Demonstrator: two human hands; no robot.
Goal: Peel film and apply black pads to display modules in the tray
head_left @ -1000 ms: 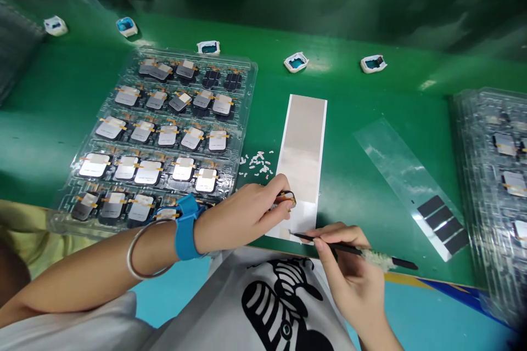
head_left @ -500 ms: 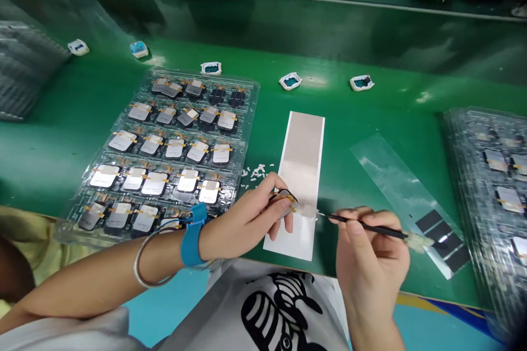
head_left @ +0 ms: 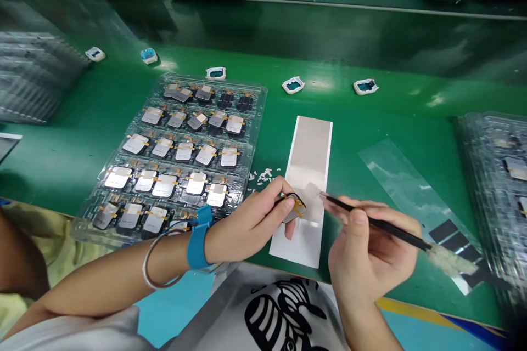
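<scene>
My left hand [head_left: 255,225], a blue wrist strap [head_left: 199,238] on its wrist, pinches a small display module [head_left: 293,209] with a metal back, dark rim and orange tape. My right hand [head_left: 373,255] grips black tweezers [head_left: 387,226], whose rear end is wrapped in something pale. Their tips point left, over the right side of a long white strip [head_left: 295,249] with a grey film [head_left: 310,142] on it. A small grey translucent piece shows near the tips; whether they touch it I cannot tell.
To the left lies a clear tray [head_left: 257,137] with rows of similar modules. Tiny white scraps [head_left: 263,176] are beside it. White watch-like cases [head_left: 293,85] line the back. Stacked trays [head_left: 489,175] stand at right, near a clear sleeve [head_left: 395,175] with black pieces. Another person's arm [head_left: 20,252] is far left.
The tweezers' tips have moved up along the strip, away from the module's lower right. My left hand still holds the module, slightly turned. The whole view has shifted a little.
</scene>
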